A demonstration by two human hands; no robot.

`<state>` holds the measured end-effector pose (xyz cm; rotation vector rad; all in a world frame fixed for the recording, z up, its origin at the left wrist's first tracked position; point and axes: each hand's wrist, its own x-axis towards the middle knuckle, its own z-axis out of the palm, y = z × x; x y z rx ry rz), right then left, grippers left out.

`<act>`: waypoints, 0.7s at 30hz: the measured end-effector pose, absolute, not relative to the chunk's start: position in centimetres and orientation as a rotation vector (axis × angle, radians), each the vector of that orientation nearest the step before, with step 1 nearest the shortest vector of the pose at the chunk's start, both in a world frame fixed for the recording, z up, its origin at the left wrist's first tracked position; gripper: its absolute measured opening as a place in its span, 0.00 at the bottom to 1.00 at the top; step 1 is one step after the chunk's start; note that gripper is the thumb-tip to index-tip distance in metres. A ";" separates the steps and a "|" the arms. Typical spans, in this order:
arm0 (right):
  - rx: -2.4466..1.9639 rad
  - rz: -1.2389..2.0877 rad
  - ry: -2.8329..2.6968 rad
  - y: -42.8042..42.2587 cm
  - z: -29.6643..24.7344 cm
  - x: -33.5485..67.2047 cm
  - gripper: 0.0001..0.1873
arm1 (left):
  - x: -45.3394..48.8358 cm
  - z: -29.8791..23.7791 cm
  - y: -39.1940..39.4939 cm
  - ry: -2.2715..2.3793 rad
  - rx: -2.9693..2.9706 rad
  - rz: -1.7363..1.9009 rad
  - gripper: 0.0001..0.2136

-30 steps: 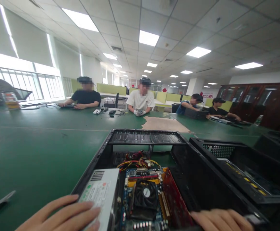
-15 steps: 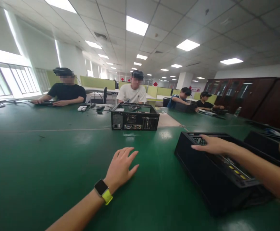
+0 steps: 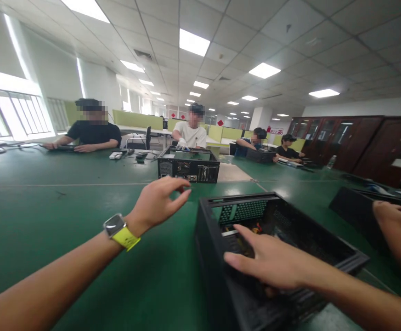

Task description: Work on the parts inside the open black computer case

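The black case (image 3: 276,248) is open on top, with a holey wall and wires inside, and sits on the green surface (image 3: 65,202) near the right hand (image 3: 272,264), whose fingers lie spread on its rim. The left hand (image 3: 159,202) hangs above the surface, fingers curled and holding nothing, in a big bright office

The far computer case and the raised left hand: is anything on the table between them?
In the head view, only bare green table lies between the left hand and the far computer case.

another open case (image 3: 188,165) across the green table (image 3: 48,193).
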<state>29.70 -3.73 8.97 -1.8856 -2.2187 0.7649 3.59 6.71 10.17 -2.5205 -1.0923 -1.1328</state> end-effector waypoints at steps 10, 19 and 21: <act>-1.567 0.349 -2.798 7.3 6.0 21.2 0.20 | 9.6 10.3 9.1 -1.027 -2.621 -0.681 0.16; -1.650 0.343 -3.390 6.2 3.1 20.0 0.27 | 9.6 5.5 7.3 -1.073 -3.077 1.106 0.08; -1.687 0.284 -3.359 6.0 2.8 19.7 0.26 | 10.3 3.2 7.2 -1.118 -3.093 1.308 0.13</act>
